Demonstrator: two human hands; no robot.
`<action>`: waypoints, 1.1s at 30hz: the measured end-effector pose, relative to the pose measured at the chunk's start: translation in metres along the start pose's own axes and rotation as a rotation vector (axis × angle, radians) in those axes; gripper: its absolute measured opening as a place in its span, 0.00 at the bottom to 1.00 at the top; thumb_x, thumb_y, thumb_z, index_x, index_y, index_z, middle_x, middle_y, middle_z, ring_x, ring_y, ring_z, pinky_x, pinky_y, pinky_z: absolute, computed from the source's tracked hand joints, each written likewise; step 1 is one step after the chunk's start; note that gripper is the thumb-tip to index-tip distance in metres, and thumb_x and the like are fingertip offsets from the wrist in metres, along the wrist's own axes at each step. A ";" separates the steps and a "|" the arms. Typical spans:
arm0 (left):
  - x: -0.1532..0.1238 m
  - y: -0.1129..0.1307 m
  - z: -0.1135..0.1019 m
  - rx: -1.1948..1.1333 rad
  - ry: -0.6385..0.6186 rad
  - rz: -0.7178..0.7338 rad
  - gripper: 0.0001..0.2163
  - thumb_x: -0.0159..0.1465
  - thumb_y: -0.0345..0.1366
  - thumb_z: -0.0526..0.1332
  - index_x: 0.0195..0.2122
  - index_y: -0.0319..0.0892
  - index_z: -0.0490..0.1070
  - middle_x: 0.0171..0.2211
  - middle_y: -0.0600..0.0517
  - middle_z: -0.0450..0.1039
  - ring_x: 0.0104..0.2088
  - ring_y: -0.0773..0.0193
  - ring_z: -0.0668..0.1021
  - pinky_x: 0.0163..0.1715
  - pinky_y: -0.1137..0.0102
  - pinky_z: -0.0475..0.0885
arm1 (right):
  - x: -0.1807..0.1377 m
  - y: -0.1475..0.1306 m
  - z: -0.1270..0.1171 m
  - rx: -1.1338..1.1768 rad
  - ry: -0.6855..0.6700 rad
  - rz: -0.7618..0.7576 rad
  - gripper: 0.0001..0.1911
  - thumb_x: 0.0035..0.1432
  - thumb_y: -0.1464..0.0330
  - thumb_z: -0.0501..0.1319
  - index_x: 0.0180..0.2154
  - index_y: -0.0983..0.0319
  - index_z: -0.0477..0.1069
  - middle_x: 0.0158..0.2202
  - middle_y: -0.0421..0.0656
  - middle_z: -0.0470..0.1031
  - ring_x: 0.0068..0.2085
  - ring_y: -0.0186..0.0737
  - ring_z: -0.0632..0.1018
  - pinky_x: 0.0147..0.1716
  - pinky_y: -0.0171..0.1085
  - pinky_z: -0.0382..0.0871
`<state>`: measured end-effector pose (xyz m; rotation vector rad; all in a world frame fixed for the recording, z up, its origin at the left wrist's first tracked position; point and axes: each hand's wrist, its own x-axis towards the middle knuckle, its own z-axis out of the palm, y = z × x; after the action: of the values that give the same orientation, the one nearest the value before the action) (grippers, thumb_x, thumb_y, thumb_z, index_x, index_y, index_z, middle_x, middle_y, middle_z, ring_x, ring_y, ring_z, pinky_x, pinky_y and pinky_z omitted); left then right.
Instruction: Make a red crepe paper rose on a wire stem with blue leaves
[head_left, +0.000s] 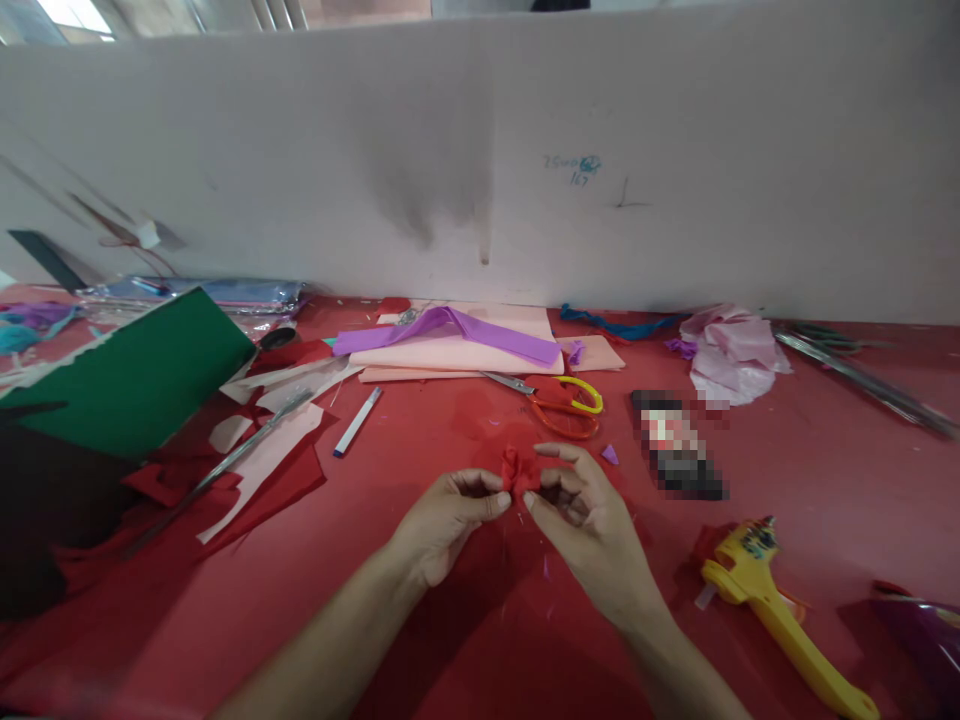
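Note:
Between my two hands is a small piece of red crepe paper [511, 468], gathered and twisted into a flower-like shape. My left hand [457, 515] pinches its left side between thumb and fingers. On the other side, the thumb and index finger of my right hand [589, 510] grip its right edge, with the upper fingers spread out. Just beyond the hands lie scissors [566, 410] with one orange and one yellow handle loop, blades pointing left. A purple paper scrap [610, 455] rests near my right fingertips.
A yellow glue gun [772, 610] lies at right, below a blurred-out phone-like object [679, 445]. Peach paper sheets [450, 358] carry a purple strip [480, 335]. A white-and-blue marker [358, 423], green sheet [135, 370] and scraps lie left. A white board [480, 150] closes the back.

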<state>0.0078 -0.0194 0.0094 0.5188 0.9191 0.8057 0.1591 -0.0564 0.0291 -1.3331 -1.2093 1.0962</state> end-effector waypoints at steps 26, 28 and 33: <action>0.000 0.002 -0.002 -0.002 -0.154 0.020 0.11 0.40 0.31 0.75 0.24 0.39 0.76 0.24 0.54 0.73 0.27 0.72 0.71 0.33 0.75 0.64 | -0.002 0.000 -0.002 0.226 0.058 -0.064 0.13 0.64 0.58 0.52 0.39 0.57 0.69 0.26 0.38 0.72 0.28 0.35 0.71 0.32 0.35 0.65; 0.000 0.002 -0.003 -0.014 -0.126 0.015 0.12 0.38 0.31 0.75 0.24 0.39 0.76 0.23 0.54 0.73 0.25 0.73 0.71 0.31 0.76 0.64 | -0.001 0.002 -0.003 0.219 0.145 -0.049 0.14 0.63 0.58 0.53 0.31 0.58 0.69 0.23 0.38 0.69 0.26 0.33 0.69 0.29 0.33 0.63; 0.001 0.000 -0.006 -0.038 -0.042 -0.045 0.15 0.32 0.31 0.77 0.22 0.39 0.76 0.20 0.55 0.73 0.24 0.71 0.73 0.32 0.75 0.66 | 0.004 0.003 -0.005 0.323 0.314 0.070 0.20 0.57 0.56 0.61 0.20 0.61 0.62 0.17 0.33 0.57 0.19 0.29 0.56 0.20 0.31 0.51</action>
<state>0.0028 -0.0178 0.0059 0.4788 0.8719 0.7677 0.1651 -0.0530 0.0267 -1.2459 -0.7266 1.0343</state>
